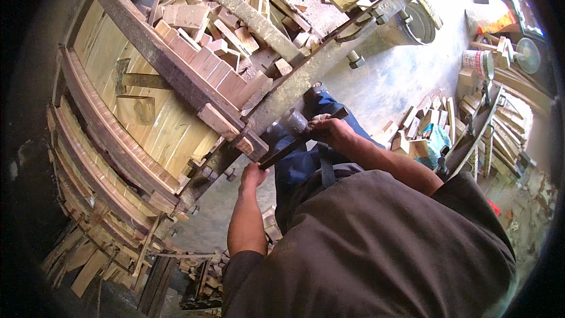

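My left hand (253, 176) is closed round the lower left end of a long dark bar (287, 151), just beside the end of a thick clamp beam. Higher up and to the right, my right hand (333, 132) grips the same bar near its other end. The bar lies slantwise in front of my legs. A grey round-ended metal piece (296, 122) shows right beside it; whether they are joined I cannot tell. A wooden block (218, 121) sits against the near end of the dark wooden clamp beam (170, 59), close to my left hand.
Pale boards (106, 41) are clamped at the left, with a wooden-handled tool (146, 80) lying on them. Wood offcuts (235, 35) fill the rack beyond. A metal frame rail (312, 73) crosses ahead. A bucket (419, 26), more offcuts (409, 135) and a fan (527, 56) stand right.
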A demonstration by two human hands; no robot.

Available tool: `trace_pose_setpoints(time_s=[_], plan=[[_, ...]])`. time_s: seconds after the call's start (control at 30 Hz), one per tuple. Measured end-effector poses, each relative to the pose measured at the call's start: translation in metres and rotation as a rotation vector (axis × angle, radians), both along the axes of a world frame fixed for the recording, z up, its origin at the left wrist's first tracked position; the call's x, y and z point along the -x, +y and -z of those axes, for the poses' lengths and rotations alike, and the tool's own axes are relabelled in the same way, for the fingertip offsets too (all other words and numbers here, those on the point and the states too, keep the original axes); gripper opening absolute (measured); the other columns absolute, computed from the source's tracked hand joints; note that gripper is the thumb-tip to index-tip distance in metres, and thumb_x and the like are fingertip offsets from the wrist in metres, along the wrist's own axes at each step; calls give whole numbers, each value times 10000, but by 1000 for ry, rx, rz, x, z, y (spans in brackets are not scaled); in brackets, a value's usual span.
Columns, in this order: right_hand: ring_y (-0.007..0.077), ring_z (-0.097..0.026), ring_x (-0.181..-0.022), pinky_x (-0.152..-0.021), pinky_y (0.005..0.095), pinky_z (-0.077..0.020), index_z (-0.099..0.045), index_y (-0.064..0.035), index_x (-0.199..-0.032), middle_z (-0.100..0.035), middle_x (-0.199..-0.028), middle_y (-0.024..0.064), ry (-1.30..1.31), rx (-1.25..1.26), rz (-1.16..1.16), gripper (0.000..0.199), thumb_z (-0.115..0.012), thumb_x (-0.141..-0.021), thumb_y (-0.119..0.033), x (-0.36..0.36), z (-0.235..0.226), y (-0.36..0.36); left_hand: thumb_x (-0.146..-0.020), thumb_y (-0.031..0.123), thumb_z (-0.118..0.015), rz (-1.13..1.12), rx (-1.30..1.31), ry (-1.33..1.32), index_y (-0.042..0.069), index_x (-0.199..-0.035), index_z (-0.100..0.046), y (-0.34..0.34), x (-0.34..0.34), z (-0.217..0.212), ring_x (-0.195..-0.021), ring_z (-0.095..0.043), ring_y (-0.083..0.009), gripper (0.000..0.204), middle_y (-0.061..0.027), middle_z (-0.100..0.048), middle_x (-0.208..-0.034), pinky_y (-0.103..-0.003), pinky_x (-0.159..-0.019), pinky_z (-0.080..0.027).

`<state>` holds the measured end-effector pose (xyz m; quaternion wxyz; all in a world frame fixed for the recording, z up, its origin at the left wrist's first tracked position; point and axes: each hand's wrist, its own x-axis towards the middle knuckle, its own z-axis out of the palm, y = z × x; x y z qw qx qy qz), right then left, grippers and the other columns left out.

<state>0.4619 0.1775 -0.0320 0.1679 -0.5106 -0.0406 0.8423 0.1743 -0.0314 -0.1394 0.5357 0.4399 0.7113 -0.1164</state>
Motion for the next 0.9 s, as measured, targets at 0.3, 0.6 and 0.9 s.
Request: trace_pose_setpoints(time_s=[0.3,0.6,0.9], plan=[[256,-616,-888,-841,392,-482,-569,-111,-936,-635,-933,68,49,88,78,57,-517,-920,-93,-12,18,-2,-732,309,-706,-132,155,174,72,-997,-709,10,-7,-65,-913,-676,-353,356,-215,-696,-934,-424,-807,-517],[303,-640,-921,-842,419,-507,-614,-46,-1033,-660,-996,133,196,182,-17,170,-543,-941,-170,-30,30,9,-763,204,-592,-162,347,269,103,-1088,-704,29,-19,-118,-1097,-635,-356,358,-209,-673,-1126,-415,-942,-497],[298,-639,-987,-871,371,-514,-636,33,-1043,-662,-1077,178,187,346,-164,295,-532,-964,-231,-31,-17,44,-729,209,-604,-182,337,433,45,-1036,-703,9,-23,-147,-1026,-655,-377,362,-242,-673,-1062,-429,-894,-514]])
